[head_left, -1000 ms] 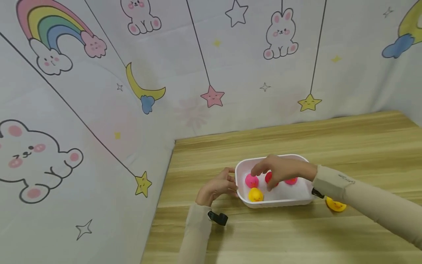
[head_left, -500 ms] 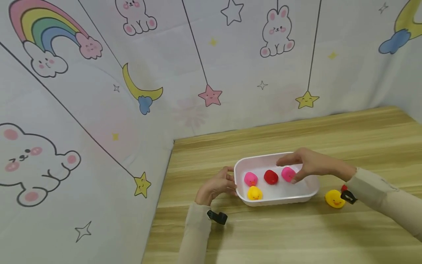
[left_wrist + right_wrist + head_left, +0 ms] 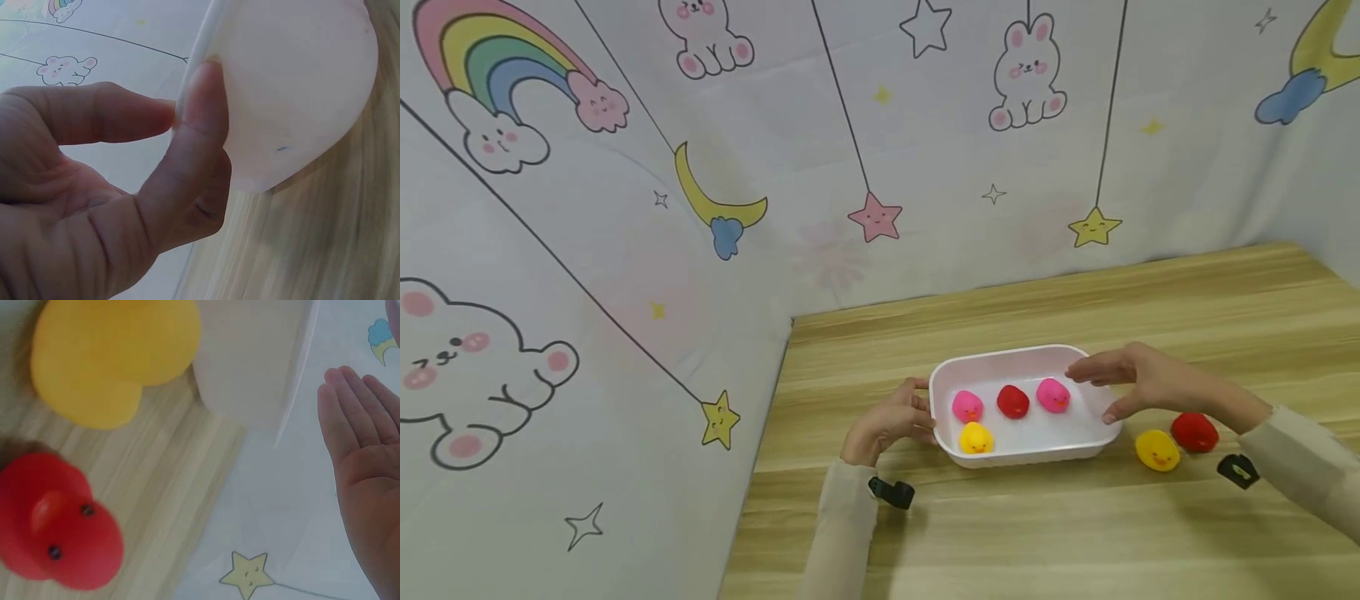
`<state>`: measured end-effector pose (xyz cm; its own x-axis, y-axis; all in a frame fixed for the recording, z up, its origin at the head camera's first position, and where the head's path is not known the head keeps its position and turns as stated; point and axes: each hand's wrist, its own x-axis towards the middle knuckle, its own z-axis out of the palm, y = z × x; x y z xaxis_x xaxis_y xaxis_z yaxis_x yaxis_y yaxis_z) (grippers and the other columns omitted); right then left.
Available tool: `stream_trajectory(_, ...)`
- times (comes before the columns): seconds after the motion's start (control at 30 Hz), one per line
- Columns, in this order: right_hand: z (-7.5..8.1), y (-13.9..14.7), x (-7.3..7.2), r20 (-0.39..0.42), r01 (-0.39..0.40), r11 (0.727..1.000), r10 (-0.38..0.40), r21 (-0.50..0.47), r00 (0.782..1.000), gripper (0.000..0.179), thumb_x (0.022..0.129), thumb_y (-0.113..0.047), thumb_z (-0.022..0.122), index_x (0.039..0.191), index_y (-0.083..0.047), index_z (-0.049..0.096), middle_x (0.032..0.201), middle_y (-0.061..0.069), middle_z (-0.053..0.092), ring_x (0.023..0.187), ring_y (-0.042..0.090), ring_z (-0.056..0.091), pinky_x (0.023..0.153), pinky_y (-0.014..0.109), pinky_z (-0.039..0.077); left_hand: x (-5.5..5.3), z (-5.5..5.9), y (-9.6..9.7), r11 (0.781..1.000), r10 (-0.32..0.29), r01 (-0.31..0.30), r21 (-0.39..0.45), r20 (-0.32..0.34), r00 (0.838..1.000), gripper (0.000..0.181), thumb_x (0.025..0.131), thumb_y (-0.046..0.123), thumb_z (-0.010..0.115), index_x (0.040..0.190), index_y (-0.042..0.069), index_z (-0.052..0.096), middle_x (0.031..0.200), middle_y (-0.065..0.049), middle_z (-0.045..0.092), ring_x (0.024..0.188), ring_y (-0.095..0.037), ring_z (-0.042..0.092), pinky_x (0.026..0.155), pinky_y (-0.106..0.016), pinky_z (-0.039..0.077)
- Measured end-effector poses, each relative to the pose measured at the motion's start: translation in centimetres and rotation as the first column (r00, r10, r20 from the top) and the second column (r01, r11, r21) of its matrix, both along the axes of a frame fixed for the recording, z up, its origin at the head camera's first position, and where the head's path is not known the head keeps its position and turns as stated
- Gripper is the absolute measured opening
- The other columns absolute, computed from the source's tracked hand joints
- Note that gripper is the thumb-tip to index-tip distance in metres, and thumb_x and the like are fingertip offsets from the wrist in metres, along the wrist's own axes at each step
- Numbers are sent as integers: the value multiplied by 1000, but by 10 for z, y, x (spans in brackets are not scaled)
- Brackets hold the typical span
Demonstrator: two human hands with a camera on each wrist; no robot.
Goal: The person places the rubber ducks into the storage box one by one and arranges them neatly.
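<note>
A white plastic basin (image 3: pixel 1067 437) stands on the table. Inside it lie a pink rubber duck (image 3: pixel 967 407), a yellow rubber duck (image 3: pixel 976 438), a red rubber duck (image 3: pixel 1013 402) and a second pink rubber duck (image 3: pixel 1053 396). My left hand (image 3: pixel 889 425) pinches the basin's left rim between thumb and finger, as the left wrist view shows. Over the basin's right end, my right hand (image 3: pixel 1157 383) hovers with fingers extended and nothing in its grasp. Right of the basin sit another yellow duck (image 3: pixel 1157 451) and another red duck (image 3: pixel 62 525), below the right wrist.
The wood-grain table (image 3: pixel 1000 533) meets a white printed cloth (image 3: pixel 820 150) at its back and left edges. The two loose ducks are close together, just off the basin's right end.
My right hand has moved right, from above the ducks in the basin to its right end. The loose red duck has come into full view. My left hand stays at the rim.
</note>
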<state>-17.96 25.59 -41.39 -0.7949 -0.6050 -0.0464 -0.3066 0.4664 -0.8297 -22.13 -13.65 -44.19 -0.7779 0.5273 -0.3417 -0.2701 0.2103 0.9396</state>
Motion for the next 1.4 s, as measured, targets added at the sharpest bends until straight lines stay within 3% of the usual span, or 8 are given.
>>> stream_trajectory(0.17,1,18,9,-12,-2,1000,2,-6,1000,60,85,-11,79,139,3,56,137,27,57,125,48,52,95,40,58,0,-1,-1,1000,-4,4,-5,-5,1000,65,86,-17,55,142,-7,26,102,-23,53,68,-21,62,74,-41,65)
stream_trajectory(0.33,-3,37,21,-27,40,999,-40,14,999,59,84,-9,80,138,0,58,136,23,60,121,23,61,92,32,58,0,-1,-1,1000,-13,13,-16,4,1000,66,84,-16,56,143,-5,26,105,-24,53,70,-22,63,79,-46,63)
stream_trajectory(0.5,-14,52,35,-98,93,992,-85,87,992,63,76,-17,87,133,-2,64,129,16,66,113,0,60,89,24,56,-1,0,1,999,-31,30,-10,-13,999,66,86,-16,56,143,-7,25,105,-25,54,70,-21,63,78,-45,64)
stream_trajectory(0.7,-35,61,46,-279,140,978,-93,155,956,61,69,-24,93,123,-5,70,120,5,72,108,-1,62,86,16,52,-3,1,3,999,-30,30,-13,-11,999,66,85,-17,55,143,-6,25,105,-24,53,71,-22,62,78,-46,64)
stream_trajectory(0.83,-45,65,48,-351,162,971,-93,173,932,57,68,-26,94,117,-6,73,114,-1,74,103,0,62,84,12,49,-3,0,3,999,-34,33,-15,-9,999,65,86,-17,55,143,-6,25,107,-25,52,72,-22,62,79,-47,63)
stream_trajectory(1.17,-64,63,45,-512,132,966,0,222,859,53,60,-22,95,106,-7,75,102,-6,73,85,0,59,67,22,54,-1,2,1,1000,-26,26,-11,-12,1000,67,86,-15,55,145,-6,24,110,-28,52,73,-21,62,77,-42,64)
stream_trajectory(1.27,-65,62,46,-516,116,973,3,200,857,52,59,-18,95,105,-6,74,99,-10,71,80,-2,54,61,22,51,0,3,0,1000,-29,29,-8,-9,1000,68,85,-15,55,145,-6,24,110,-28,51,73,-22,62,76,-41,64)
stream_trajectory(1.4,-63,58,46,-482,114,975,-10,189,876,51,61,-14,93,106,-3,72,97,-12,68,77,-3,52,58,21,50,1,2,0,999,-37,37,-9,-15,999,68,86,-14,55,145,-7,23,108,-27,53,72,-21,62,77,-42,64)
